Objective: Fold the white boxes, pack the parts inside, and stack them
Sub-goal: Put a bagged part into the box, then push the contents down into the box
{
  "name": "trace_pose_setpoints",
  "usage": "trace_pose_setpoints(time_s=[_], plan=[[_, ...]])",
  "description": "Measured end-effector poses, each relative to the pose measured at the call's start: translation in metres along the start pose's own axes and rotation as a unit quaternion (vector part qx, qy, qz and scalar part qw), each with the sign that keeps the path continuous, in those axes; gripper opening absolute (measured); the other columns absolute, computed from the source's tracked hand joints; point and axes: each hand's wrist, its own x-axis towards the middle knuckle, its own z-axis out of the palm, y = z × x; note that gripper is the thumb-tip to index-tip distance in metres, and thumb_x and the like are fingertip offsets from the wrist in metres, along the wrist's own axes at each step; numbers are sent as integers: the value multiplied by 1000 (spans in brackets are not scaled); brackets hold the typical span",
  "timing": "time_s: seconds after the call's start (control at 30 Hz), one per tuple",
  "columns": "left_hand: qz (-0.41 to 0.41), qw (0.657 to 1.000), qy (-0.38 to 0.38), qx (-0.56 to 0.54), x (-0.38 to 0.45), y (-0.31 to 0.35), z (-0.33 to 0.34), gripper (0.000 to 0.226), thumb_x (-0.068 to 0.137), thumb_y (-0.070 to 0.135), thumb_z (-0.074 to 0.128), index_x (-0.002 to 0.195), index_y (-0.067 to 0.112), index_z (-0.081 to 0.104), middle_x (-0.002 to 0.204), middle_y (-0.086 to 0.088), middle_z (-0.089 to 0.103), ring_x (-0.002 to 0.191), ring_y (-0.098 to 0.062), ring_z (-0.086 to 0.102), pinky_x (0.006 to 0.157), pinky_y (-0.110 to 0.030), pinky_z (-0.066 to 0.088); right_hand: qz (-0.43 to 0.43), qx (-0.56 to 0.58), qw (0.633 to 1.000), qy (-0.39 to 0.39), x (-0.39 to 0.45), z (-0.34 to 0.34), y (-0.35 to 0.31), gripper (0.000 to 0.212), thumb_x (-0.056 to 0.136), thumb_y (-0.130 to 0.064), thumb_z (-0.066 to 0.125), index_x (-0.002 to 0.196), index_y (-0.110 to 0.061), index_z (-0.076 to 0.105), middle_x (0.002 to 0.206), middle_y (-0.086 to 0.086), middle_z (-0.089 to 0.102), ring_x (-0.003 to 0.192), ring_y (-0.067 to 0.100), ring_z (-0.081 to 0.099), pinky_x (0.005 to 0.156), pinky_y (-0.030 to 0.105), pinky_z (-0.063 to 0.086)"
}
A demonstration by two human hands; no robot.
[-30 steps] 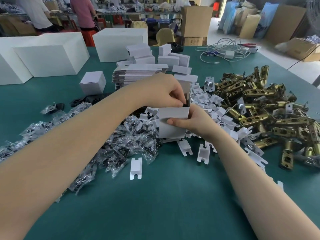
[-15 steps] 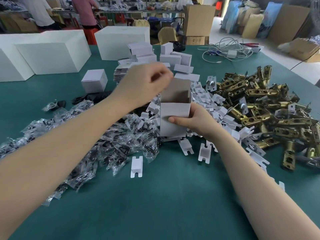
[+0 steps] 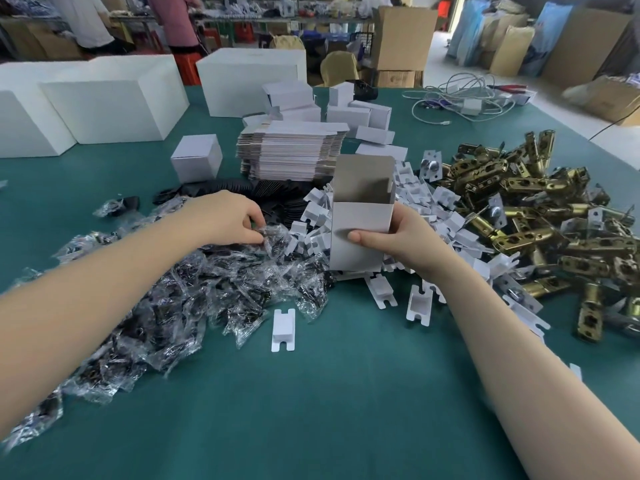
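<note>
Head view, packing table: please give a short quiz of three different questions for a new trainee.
1. True or false: the top flap of the small white box stands open.
2. The left hand pinches: A) a brass latch, B) a clear plastic bag, C) a cable.
3. Fill in: the pile of brass latches lies to the ___ of the box.

Key: 1 true; 2 B; 3 right.

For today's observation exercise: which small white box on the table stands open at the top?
The box gripped by the right hand; its lid flap stands up.
</note>
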Motion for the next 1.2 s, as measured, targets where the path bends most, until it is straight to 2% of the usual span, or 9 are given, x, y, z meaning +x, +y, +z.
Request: trace_pose_setpoints(time_s=[0.1, 0.27, 0.43, 0.57, 0.67, 0.8, 1.0, 1.1, 1.2], plan=[[0, 999, 50, -19, 2, 1, 3, 17, 88, 44, 69, 99, 32, 73, 92, 15, 70, 91, -11, 65, 82, -41, 57, -1, 4, 1000, -1, 0, 0, 0, 33, 81, -12, 79, 109, -23, 66, 92, -15, 75, 74, -4, 67, 53, 7, 45], [1, 996, 76, -36, 5, 1, 1, 12, 86, 35, 75, 90, 24, 78, 88, 11, 73, 85, -11, 68, 82, -37, 57, 2, 1, 1000, -5, 0, -1, -1, 32, 82, -13, 79, 110, -24, 67, 93, -14, 75, 77, -2, 67, 54, 9, 45], [-27, 988, 90, -120, 7, -10, -18, 10, 85, 41, 73, 80, 32, 70, 86, 13, 70, 84, -9, 66, 79, -28, 52, 2, 1, 1000, -6, 0, 0, -2, 33, 79, -16, 81, 108, -26, 67, 97, -12, 75, 80, 0, 68, 57, 10, 47], [-52, 953, 96, -283, 10, -14, -22, 6, 93, 34, 65, 89, 29, 65, 92, 10, 73, 75, -4, 72, 69, -25, 56, 12, -16, 1000, 2, 0, 1, -1, 40, 71, -32, 82, 108, -27, 68, 102, -3, 75, 87, 15, 68, 67, 34, 49], [-69, 924, 93, -364, 13, -15, -22, 8, 99, 31, 56, 92, 28, 58, 108, 6, 65, 89, -5, 67, 77, -29, 56, 9, -22, 1000, 3, -1, 2, -2, 36, 70, -34, 82, 103, -31, 68, 92, -9, 75, 70, 8, 64, 48, 25, 44], [-87, 887, 98, -443, 13, -12, -22, 9, 99, 28, 57, 92, 24, 59, 108, 5, 64, 98, -3, 61, 90, -33, 52, 13, -31, 999, 7, -2, 2, -1, 38, 70, -36, 82, 105, -30, 68, 89, -8, 74, 65, 9, 60, 46, 27, 39], [-51, 966, 144, -207, 8, -14, -20, 9, 98, 29, 55, 91, 24, 58, 91, 7, 67, 79, -8, 69, 70, -31, 52, 15, -19, 1000, 8, -1, 2, -2, 43, 69, -35, 82, 109, -27, 67, 99, -5, 75, 80, 15, 66, 59, 36, 45], [-53, 976, 163, -135, 8, -16, -18, 7, 96, 28, 58, 96, 21, 61, 99, 3, 63, 94, -19, 59, 84, -34, 46, 17, -20, 1000, 6, -1, 2, -3, 39, 68, -37, 83, 104, -31, 68, 97, -6, 75, 77, 14, 65, 57, 35, 43], [-55, 973, 168, -152, 9, -16, -17, 7, 95, 26, 59, 91, 22, 62, 96, 3, 63, 91, -19, 56, 80, -33, 43, 16, -17, 1000, 5, -1, 2, -2, 46, 63, -44, 84, 105, -31, 68, 100, -3, 75, 82, 17, 66, 63, 42, 44]])
